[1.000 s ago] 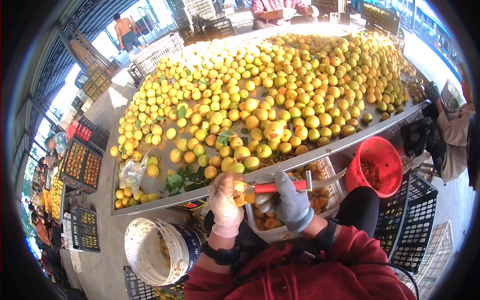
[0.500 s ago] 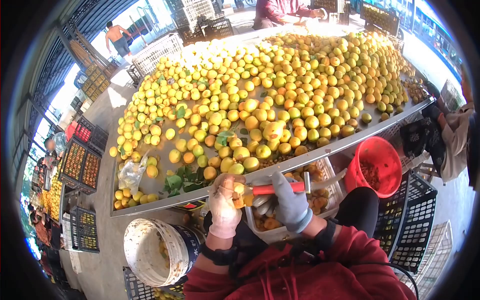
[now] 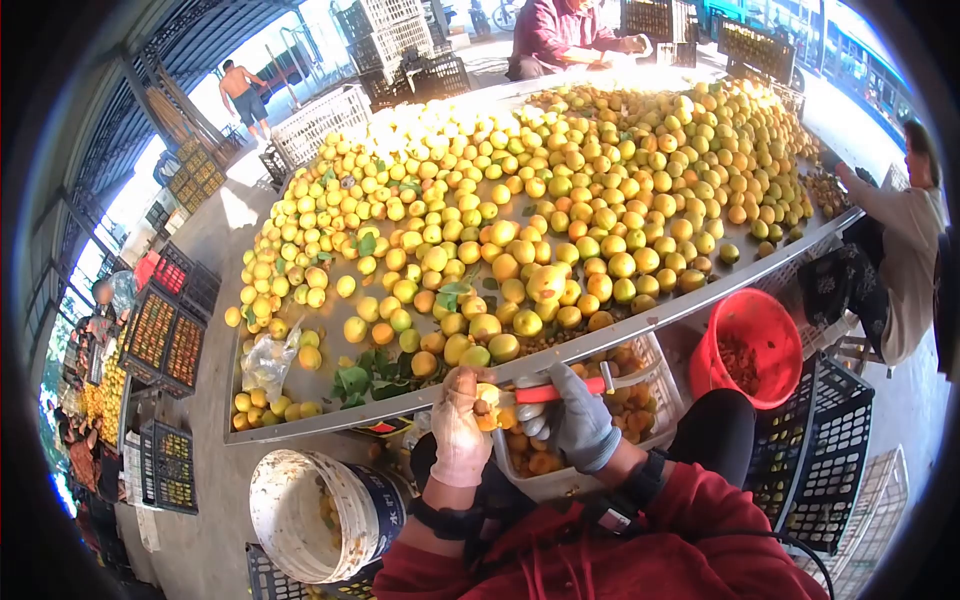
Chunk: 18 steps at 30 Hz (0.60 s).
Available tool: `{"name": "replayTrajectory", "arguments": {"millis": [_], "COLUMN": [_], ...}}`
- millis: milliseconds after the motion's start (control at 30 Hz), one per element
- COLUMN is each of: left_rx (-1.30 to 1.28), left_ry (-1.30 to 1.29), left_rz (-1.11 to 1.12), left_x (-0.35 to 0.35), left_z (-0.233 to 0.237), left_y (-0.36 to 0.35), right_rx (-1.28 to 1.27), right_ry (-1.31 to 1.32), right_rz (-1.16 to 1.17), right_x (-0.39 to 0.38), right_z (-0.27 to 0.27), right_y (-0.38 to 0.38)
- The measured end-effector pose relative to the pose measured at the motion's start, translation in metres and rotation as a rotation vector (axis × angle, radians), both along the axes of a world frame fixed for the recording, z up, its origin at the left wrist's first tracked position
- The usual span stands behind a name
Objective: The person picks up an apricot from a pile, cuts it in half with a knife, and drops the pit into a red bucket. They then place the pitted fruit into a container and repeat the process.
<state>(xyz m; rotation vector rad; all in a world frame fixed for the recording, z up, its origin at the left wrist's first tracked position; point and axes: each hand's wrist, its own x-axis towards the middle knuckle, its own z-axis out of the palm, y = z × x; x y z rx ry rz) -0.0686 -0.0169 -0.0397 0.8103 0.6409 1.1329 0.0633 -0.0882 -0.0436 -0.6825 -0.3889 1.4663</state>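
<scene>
My left hand (image 3: 460, 437), in a pale glove with the fingertips bare, is closed around a yellow-orange, apricot-like fruit (image 3: 489, 412). Part of the fruit shows orange flesh. In a grey glove, my right hand (image 3: 584, 425) grips a red-handled tool (image 3: 540, 393), whose one end meets the fruit and whose metal piece sticks out to the right. My fingers cover part of its handle. Both hands are at the near edge of a metal table (image 3: 400, 405) heaped with similar fruit (image 3: 480, 355). Below them stands a white crate (image 3: 665, 400) of orange fruit pieces.
A red bucket (image 3: 748, 350) with brown bits stands at right, beside black crates (image 3: 835, 440). At left is a stained white bucket (image 3: 300, 520). A plastic bag (image 3: 268, 362) and leaves (image 3: 365, 380) lie on the table. People (image 3: 565, 40) sit behind it and at right (image 3: 905, 230).
Both hands have shifted slightly in the view, still holding the fruit and the tool. The person at right shows more, an arm stretched to the table. The walking person at back left has changed stride.
</scene>
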Motion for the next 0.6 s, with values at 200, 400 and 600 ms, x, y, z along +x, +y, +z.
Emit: {"name": "replayTrajectory", "arguments": {"millis": [200,400,600], "left_rx": [0.197,0.153,0.376], "left_ry": [0.255,0.23,0.403], "left_rz": [0.027,-0.129,-0.047], "left_x": [-0.012,-0.013,0.001], "left_z": [0.0,0.021,0.017], "left_y": [0.007,0.002,0.0], "right_rx": [0.067,-0.068,-0.232], "right_ry": [-0.489,-0.253,-0.197], "right_rz": [-0.207,0.124,0.203], "right_x": [0.007,0.023,0.006], "right_z": [0.018,0.023,0.038], "right_y": [-0.002,0.0,-0.008]}}
